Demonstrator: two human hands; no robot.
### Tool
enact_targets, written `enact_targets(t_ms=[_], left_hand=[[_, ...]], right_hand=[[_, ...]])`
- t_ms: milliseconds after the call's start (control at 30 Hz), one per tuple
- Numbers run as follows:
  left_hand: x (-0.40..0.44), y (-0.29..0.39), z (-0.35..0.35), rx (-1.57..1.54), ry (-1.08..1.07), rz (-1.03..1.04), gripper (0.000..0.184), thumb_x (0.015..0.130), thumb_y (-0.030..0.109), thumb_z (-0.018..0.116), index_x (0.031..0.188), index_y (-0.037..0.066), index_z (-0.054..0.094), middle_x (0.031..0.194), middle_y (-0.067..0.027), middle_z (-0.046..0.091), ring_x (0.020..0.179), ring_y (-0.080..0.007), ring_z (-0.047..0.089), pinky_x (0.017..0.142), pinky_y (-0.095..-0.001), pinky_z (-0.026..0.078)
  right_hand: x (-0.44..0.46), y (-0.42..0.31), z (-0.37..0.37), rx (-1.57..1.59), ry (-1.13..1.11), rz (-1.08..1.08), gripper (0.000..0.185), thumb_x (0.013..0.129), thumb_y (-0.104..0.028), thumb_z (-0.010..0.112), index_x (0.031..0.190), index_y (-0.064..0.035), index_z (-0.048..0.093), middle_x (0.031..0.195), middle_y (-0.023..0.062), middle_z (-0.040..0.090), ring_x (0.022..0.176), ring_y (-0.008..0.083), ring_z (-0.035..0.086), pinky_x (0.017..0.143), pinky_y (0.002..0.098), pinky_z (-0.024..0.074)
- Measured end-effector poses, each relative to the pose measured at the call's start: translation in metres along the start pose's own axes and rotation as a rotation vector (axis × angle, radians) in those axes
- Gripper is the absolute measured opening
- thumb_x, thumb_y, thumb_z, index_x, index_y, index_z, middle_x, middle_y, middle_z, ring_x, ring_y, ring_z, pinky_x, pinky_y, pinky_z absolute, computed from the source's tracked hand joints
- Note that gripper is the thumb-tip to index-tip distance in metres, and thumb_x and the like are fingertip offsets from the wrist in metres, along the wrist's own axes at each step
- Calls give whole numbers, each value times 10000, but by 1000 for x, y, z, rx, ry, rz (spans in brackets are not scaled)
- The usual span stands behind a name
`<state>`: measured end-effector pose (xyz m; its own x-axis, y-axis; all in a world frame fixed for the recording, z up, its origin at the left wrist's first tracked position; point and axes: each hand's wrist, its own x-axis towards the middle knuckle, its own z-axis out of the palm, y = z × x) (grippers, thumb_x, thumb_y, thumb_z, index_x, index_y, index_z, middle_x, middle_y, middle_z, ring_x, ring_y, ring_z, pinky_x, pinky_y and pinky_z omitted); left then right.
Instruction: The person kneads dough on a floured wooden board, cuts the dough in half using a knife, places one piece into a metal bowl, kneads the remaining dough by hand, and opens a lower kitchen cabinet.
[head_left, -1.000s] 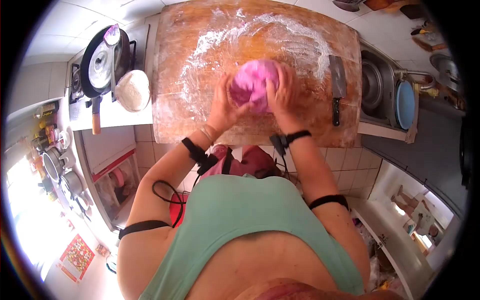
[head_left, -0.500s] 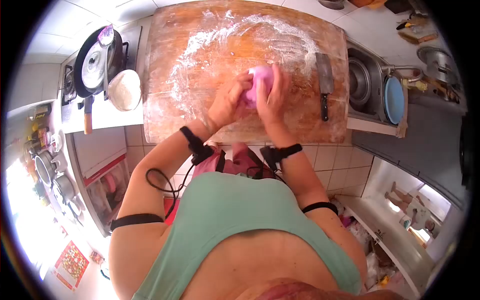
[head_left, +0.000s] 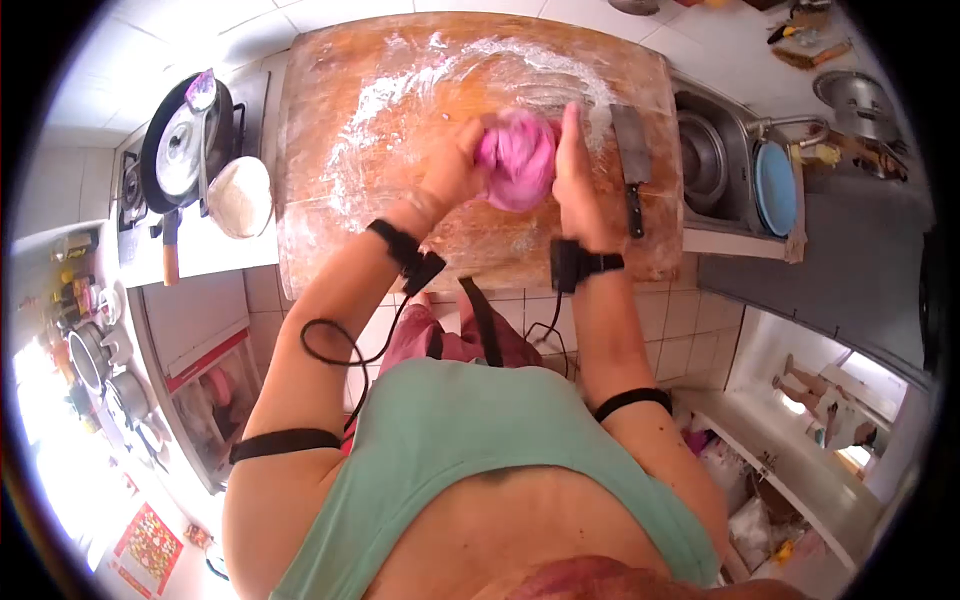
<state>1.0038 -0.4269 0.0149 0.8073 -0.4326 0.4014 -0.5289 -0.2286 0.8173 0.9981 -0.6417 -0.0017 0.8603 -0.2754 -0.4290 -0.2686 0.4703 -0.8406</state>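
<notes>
A pink lump of dough [head_left: 518, 160], its surface creased and folded, is between my two hands above the middle of the floured wooden board [head_left: 340, 245]. My left hand [head_left: 458, 165] is on the dough's left side, its fingers curled against it and partly hidden. On the right side my right hand [head_left: 577, 170] stands on edge, fingers straight and stretched out, with the palm turned to the dough. White flour [head_left: 395, 90] lies in an arc across the back of the board.
A cleaver [head_left: 632, 160] lies at the board's right. Beyond it are a sink with a metal basin [head_left: 700, 160] and a blue plate [head_left: 775, 188]. On the left, a pan with a lid [head_left: 180, 150] sits on the stove, beside a bowl of flour [head_left: 240, 197].
Both hands closed in around the dough, then my right hand opened out flat and moved right. The dough shows more of its creased surface than half a second ago. The whole view has shifted slightly.
</notes>
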Motion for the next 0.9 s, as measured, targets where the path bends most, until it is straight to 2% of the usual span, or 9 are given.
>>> enact_targets(t_ms=[100, 200, 333, 433, 500, 600, 667, 733, 900], left_hand=[[-31, 40, 1, 69, -102, 171, 546, 795, -77, 670, 1324, 50, 622, 1408, -238, 632, 1338, -459, 589, 1147, -478, 485], [-53, 33, -8, 144, -179, 222, 626, 841, 0, 734, 1439, 25, 552, 1512, -266, 554, 1426, -499, 503, 1203, -493, 431], [-66, -5, 7, -99, -82, -153, 962, 877, 34, 753, 1678, 30, 219, 1582, -226, 485, 1463, -375, 492, 1209, -470, 408], [-22, -25, 29, -268, -22, -221, 917, 868, 12, 753, 1659, 70, 294, 1485, -178, 572, 1382, -293, 554, 1160, -419, 455], [-5, -28, 35, -379, -43, -320, 841, 840, 8, 755, 1599, 86, 400, 1431, -170, 616, 1341, -280, 590, 1128, -405, 490], [-1, 11, 20, -26, -59, -23, 757, 755, 21, 778, 1468, 63, 530, 1459, -196, 606, 1371, -343, 580, 1155, -464, 482], [-12, 30, 21, 83, -105, 214, 776, 690, 134, 870, 1412, 90, 587, 1480, -224, 568, 1382, -477, 518, 1160, -513, 457], [-29, 35, 13, 92, -125, 190, 867, 705, 175, 902, 1485, 103, 532, 1507, -238, 541, 1427, -490, 475, 1200, -536, 418], [-40, -6, 26, -272, -112, -197, 1091, 795, 120, 876, 1664, 43, 222, 1587, -257, 456, 1453, -359, 490, 1197, -451, 437]], right_hand=[[-104, 8, 32, -1017, 334, -602, 592, 1040, -462, 611, 1446, -31, 586, 1327, 241, 625, 1222, 418, 598, 1102, 500, 452], [-95, 51, 0, -1045, 228, -1000, 490, 1067, -407, 583, 1427, -75, 606, 1326, 236, 620, 1269, 437, 564, 1104, 520, 440], [-27, 37, -13, -1095, 228, -851, 486, 1118, -432, 497, 1405, -65, 634, 1417, 202, 604, 1306, 440, 552, 1134, 524, 429], [7, 21, -9, -1070, 255, -872, 553, 1125, -496, 436, 1387, -66, 664, 1458, 214, 598, 1340, 445, 538, 1163, 507, 413], [4, 2, -4, -358, 14, -306, 598, 1129, -525, 375, 1363, -74, 692, 1481, 221, 600, 1381, 423, 526, 1190, 474, 395], [-37, -16, 7, -582, -3, -295, 598, 1119, -528, 367, 1343, -92, 709, 1382, 239, 648, 1316, 405, 564, 1151, 454, 413], [-84, 7, 15, -1002, 258, -671, 409, 1090, -409, 512, 1309, -124, 707, 1278, 196, 646, 1160, 417, 607, 1023, 496, 459], [-87, 32, 3, -1161, 363, -936, 352, 1085, -364, 545, 1294, -129, 703, 1316, 177, 633, 1179, 434, 606, 1050, 516, 459], [-2, 24, -24, -1149, 251, -881, 416, 1096, -430, 515, 1319, -140, 714, 1323, 180, 652, 1219, 417, 610, 1095, 480, 462]])
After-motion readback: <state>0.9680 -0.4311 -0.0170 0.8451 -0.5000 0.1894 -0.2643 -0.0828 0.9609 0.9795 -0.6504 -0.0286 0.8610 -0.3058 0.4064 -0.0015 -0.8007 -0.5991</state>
